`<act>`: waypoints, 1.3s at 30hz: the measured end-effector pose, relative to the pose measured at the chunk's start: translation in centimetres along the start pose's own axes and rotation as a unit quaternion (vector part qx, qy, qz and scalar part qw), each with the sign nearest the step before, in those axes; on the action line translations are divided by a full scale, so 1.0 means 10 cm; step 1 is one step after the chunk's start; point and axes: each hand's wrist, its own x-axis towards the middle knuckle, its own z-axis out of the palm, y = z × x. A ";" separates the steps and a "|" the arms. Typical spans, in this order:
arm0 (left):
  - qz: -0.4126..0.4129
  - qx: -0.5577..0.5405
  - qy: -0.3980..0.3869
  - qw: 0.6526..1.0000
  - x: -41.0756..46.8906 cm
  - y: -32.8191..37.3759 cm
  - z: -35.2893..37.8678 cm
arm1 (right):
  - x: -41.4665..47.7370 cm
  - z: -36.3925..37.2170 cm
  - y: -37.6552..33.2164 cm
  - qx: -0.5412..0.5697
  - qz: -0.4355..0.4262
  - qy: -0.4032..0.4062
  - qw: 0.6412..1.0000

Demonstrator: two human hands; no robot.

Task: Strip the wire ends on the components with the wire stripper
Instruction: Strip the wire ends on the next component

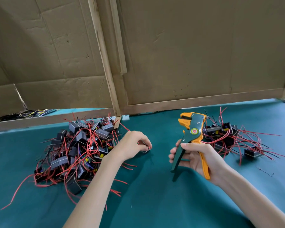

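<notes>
My right hand grips the green and orange wire stripper by its handles and holds it upright above the table, jaws up and pointing left. My left hand is curled down on the green cloth, its fingers closing round a small black component with red wires at the right edge of the big pile. That pile of black components with red and black wires lies at the left. A smaller heap of the same components sits behind the stripper at the right.
The green table cloth spreads across the foreground. Cardboard panels on wooden frames stand along the back edge. A bundle of dark wires shows through a gap at the far left. Tiny wire scraps lie at the right.
</notes>
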 end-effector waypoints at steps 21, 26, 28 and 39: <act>0.010 -0.331 0.224 0.917 0.05 0.14 0.06 | -0.05 0.08 0.03 -0.044 0.040 -0.035 0.998; 0.035 -0.373 0.223 0.900 0.03 0.18 -0.05 | -0.05 0.09 0.04 -0.053 0.035 -0.046 0.997; 0.045 -0.386 0.218 0.895 0.03 0.21 -0.08 | -0.06 0.08 0.05 -0.053 0.032 -0.053 0.997; 0.038 -0.314 0.086 0.945 -0.04 0.30 -0.19 | -0.09 0.08 0.04 -0.109 -0.007 -0.091 0.990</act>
